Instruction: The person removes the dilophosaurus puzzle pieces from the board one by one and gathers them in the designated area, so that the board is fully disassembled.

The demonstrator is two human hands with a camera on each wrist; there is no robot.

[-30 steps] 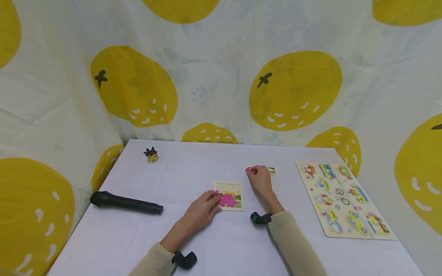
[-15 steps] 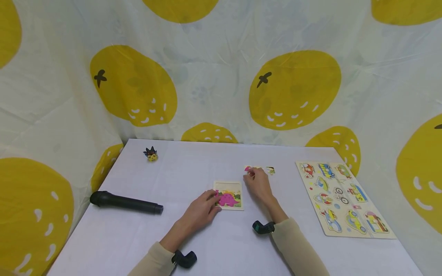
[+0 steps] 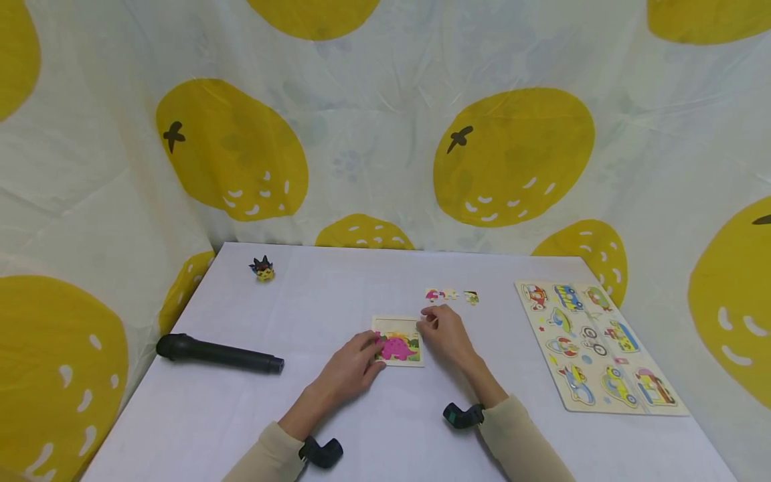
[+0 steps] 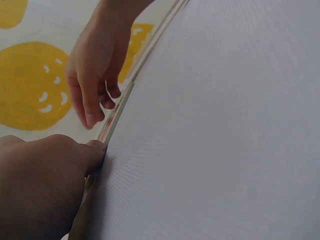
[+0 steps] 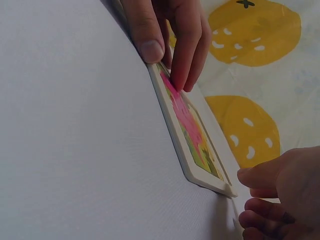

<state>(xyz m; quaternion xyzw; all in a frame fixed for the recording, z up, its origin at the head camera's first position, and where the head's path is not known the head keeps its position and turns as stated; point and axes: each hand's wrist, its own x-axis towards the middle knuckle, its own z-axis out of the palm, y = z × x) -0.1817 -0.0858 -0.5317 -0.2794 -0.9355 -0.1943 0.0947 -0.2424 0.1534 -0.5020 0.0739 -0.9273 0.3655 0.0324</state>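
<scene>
A small wooden picture puzzle (image 3: 399,347) with a pink dinosaur lies flat on the white table, its upper strip bare wood. My left hand (image 3: 354,361) rests on its left side. In the right wrist view, the left thumb (image 5: 151,51) touches the pale rim while a fingertip presses the picture. Just off the puzzle's upper right corner is my right hand (image 3: 447,335), fingers loosely bent and nothing showing between them. Beyond it lie loose jigsaw pieces: a pink one (image 3: 432,294), a pale one (image 3: 450,294) beside it, and a green-and-dark one (image 3: 472,297) farther right.
A large wooden board (image 3: 593,348) with vehicle pictures lies at the right. At the left is a black microphone (image 3: 219,355). A small spiky-haired yellow figure (image 3: 263,268) stands near the back left edge. A fruit-print curtain (image 3: 373,134) hangs behind the table.
My right hand has drawn back from the loose pieces toward the puzzle's upper right corner, uncovering them. Two pieces now show side by side. My left hand has stayed on the puzzle.
</scene>
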